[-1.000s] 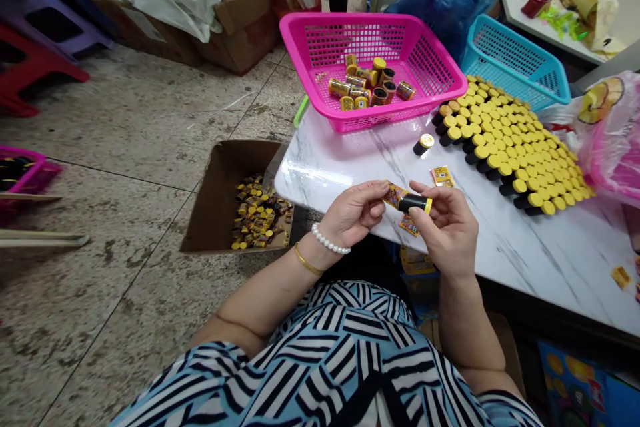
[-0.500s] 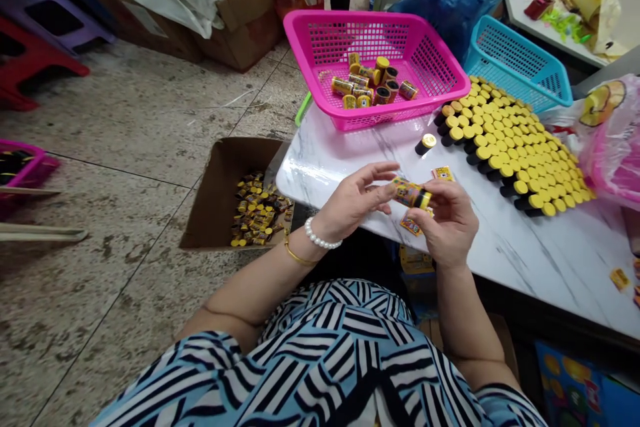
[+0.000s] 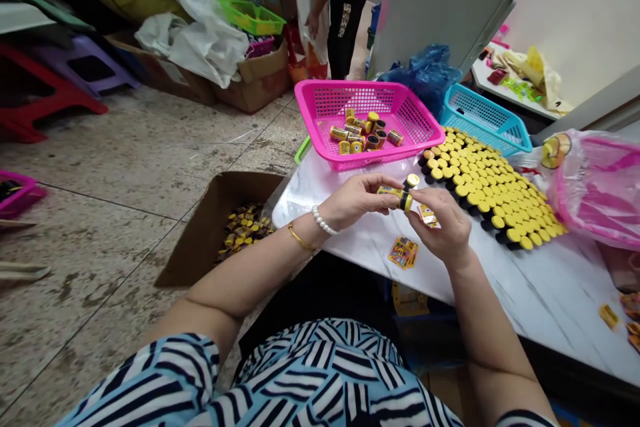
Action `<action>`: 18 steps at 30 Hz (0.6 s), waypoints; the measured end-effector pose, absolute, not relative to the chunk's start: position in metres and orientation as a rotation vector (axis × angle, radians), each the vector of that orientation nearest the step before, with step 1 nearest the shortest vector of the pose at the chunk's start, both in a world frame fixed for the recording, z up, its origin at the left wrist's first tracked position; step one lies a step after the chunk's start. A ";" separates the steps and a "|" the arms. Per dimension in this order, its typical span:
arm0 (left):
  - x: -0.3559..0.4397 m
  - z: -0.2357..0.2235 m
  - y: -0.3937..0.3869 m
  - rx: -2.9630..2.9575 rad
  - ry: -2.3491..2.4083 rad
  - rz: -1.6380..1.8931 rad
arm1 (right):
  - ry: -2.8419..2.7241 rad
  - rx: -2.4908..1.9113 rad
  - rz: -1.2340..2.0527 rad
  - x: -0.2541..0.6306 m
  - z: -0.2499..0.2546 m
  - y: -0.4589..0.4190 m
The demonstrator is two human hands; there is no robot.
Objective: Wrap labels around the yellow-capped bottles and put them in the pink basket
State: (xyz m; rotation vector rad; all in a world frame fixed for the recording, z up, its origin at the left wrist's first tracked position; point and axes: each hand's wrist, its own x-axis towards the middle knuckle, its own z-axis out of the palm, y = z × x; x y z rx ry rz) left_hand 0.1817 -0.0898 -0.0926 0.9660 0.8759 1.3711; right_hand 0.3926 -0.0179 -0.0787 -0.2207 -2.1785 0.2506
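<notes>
My left hand (image 3: 356,201) has its thumb and fingers closed on one end of a small canister (image 3: 390,191), which lies sideways with a printed yellow label around it. At the canister's black and yellow end, the fingers of my right hand (image 3: 444,223) pinch it. Behind it a yellow-capped canister (image 3: 412,180) stands on the marble-patterned table (image 3: 345,247). Printed yellow-orange labels (image 3: 404,252) lie below my hands. More labels (image 3: 428,215) show beside my right fingers; whether that hand touches them I cannot tell.
A pink basket (image 3: 370,161) holds several labelled canisters. Rows of yellow-capped black canisters (image 3: 495,177) stand to the right, near a blue basket (image 3: 487,117). A cardboard box (image 3: 195,233) of canisters sits on the floor at left. A person (image 3: 345,13) stands beyond the table.
The view has tilted up, showing more of the person behind. My left fingers, spread before, have closed around the canister. My right hand still holds its capped end.
</notes>
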 end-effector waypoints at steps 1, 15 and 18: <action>0.182 -0.093 -0.089 0.997 0.878 1.380 | -2.163 -0.253 0.271 0.391 -0.084 -0.019; 0.179 -0.111 -0.089 0.882 0.905 1.166 | -1.976 -0.565 0.775 0.397 -0.111 -0.018; 0.185 -0.110 -0.087 0.989 0.961 1.255 | -1.967 -0.658 0.696 0.395 -0.116 -0.020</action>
